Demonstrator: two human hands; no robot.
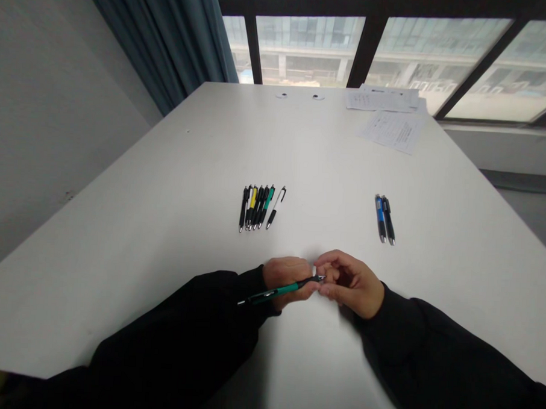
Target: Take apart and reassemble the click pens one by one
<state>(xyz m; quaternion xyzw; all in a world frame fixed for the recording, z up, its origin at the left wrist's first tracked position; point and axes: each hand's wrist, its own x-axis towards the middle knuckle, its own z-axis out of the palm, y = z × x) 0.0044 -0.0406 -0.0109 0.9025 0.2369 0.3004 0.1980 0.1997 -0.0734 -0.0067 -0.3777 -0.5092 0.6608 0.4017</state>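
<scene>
My left hand (290, 277) is closed around a green pen (276, 292) with a black grip. The pen lies slantwise across the hand, its silver tip pointing right and its clicker end over my left sleeve. Close beside the tip is my right hand (353, 283), fingers curled and thumb and fingertips drawn together. A small whitish spot shows by its fingertips, but I cannot make out what it is. Beyond my hands lies a row of pens (257, 207) in black, yellow, green and white. A white pen (276, 207) with a black grip lies slightly apart at its right end.
A blue pen (380, 218) and a black pen (389, 220) lie together at the right. Printed papers (389, 122) rest at the far right of the white table (203, 147). Behind it are a window and a blue curtain (181, 37); a wall stands at the left.
</scene>
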